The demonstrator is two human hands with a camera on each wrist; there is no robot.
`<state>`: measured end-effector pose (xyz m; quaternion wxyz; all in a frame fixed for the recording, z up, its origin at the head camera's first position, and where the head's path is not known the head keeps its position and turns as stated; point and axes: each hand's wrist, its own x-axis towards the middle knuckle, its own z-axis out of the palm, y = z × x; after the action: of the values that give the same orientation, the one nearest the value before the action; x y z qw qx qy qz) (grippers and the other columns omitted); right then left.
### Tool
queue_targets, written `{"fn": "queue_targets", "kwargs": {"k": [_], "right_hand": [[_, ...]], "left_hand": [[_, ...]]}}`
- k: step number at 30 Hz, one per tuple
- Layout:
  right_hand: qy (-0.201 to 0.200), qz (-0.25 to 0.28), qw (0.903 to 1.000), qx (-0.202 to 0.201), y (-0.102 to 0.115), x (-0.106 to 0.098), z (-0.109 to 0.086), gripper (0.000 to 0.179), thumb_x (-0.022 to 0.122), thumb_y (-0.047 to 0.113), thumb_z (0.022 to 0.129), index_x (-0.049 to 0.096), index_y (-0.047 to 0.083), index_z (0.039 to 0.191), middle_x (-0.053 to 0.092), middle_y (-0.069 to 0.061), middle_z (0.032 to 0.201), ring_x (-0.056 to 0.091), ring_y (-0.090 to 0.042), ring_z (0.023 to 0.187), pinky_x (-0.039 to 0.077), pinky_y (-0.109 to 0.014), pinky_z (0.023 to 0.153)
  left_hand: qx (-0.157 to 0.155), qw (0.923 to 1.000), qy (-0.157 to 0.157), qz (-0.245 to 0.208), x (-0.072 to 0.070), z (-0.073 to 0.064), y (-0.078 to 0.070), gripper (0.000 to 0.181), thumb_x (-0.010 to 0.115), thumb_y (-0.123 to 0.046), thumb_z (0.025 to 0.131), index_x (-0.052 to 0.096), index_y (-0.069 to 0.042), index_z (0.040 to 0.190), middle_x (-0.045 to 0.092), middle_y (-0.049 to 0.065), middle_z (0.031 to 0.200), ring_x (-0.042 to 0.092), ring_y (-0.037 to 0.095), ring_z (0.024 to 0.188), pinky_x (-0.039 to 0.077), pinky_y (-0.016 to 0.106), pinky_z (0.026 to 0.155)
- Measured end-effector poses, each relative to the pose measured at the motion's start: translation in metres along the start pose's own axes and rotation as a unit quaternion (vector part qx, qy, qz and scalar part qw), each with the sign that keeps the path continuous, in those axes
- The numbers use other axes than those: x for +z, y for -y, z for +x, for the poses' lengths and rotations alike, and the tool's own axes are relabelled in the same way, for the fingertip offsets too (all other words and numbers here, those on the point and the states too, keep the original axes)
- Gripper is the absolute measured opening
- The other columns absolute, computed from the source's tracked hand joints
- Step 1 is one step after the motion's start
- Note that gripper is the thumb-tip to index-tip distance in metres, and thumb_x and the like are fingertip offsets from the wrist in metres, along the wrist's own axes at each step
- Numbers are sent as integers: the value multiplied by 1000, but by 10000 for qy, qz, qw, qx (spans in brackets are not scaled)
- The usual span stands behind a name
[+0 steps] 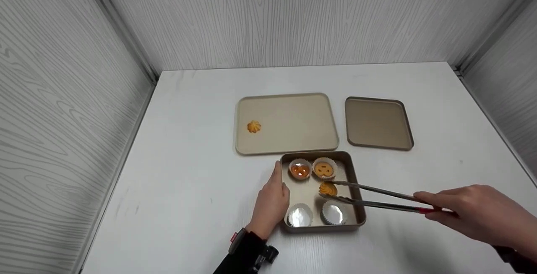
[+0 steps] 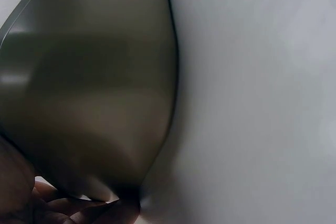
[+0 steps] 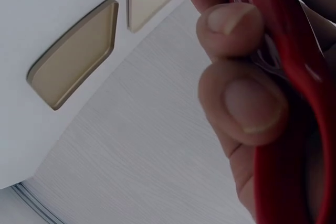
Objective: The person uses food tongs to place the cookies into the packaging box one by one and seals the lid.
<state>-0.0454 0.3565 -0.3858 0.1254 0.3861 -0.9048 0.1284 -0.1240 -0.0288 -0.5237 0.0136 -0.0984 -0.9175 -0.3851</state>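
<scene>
My right hand [image 1: 478,213] grips red-handled metal tongs [image 1: 390,192]; in the right wrist view the fingers wrap the red handle [image 3: 283,171]. The tongs' two tips reach into a deep rectangular pan [image 1: 358,215], on either side of a golden swirled cookie [image 1: 327,189]. At the pan's left wall, my left hand [image 1: 270,204] holds the side, its thumb over the rim and its fingers along the outside. The left wrist view shows the pan's outer wall [image 2: 100,77] close up. Inside are two filled paper cups, orange-topped [image 1: 300,169] and yellow [image 1: 324,169], and white cups [image 1: 300,215] [image 1: 334,213] in front.
Behind the pan lies a wide beige tray [image 1: 293,123] with one star-shaped cookie [image 1: 254,126] near its left side. A smaller brown tray [image 1: 377,123] sits to its right. Pale wood-grain panels [image 1: 268,18] enclose the white table [image 1: 188,181] at the back and sides.
</scene>
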Motion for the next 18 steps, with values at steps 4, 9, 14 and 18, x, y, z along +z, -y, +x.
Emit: {"fn": "queue_targets", "kwargs": {"k": [4,9,14,18], "right_hand": [[347,53,9994,78,1,-5,0,44,89,12,71,73,22,111,70,23,83,50,14,63,37,-11,51],[635,122,9977,185,0,-12,0,48,89,6,67,71,25,107,65,29,82,46,14,64,34,-11,51],[839,228,9960,219,1,-15,1,44,88,8,71,69,28,106,62,32,83,47,14,65,34,-11,52],[1003,283,9943,228,4,-15,3,41,88,11,74,65,33,100,56,36,81,42,15,63,30,-10,52]], "left_hand": [[12,10000,-4,-9,0,0,0,61,49,-3,100,30,6,157,53,26,147,62,30,74,55,49,77],[37,10000,-46,-11,0,1,0,61,49,-3,100,30,6,157,53,25,148,65,33,81,55,49,83],[48,10000,-60,-42,0,0,1,61,49,-3,100,30,7,157,51,25,149,67,38,93,55,50,87],[61,10000,-48,-46,2,0,2,61,48,-3,100,30,6,157,50,24,150,67,40,103,54,50,91]]}}
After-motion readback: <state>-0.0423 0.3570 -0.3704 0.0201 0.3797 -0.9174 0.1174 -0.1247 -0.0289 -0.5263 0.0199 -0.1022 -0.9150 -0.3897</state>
